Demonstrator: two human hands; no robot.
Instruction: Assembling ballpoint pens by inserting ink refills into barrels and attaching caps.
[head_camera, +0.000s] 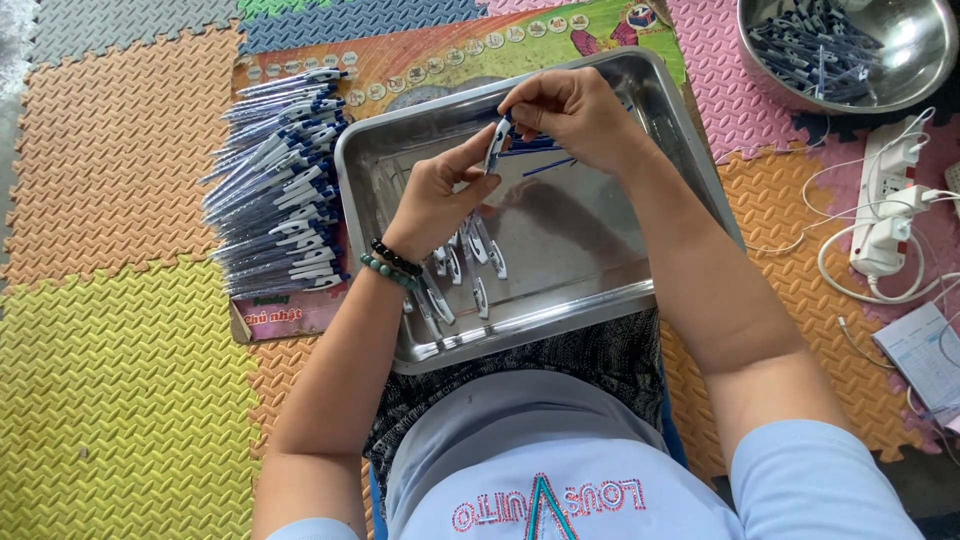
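Observation:
Over a steel tray (600, 290) on my lap, my left hand (440, 190) and my right hand (570, 110) meet on one white and blue pen part (496, 145). Both pinch it between their fingertips, the left from below and the right from above. Thin blue refills (540, 150) lie in the tray just under my right hand. Several white pen caps (470, 260) lie in the tray beneath my left wrist, which wears two bead bracelets.
A big fan of finished white and blue pens (280, 190) lies left of the tray on a printed board. A steel bowl (900, 70) with dark blue parts sits at the top right. A white power strip (885, 215) with cables lies right, on the foam mats.

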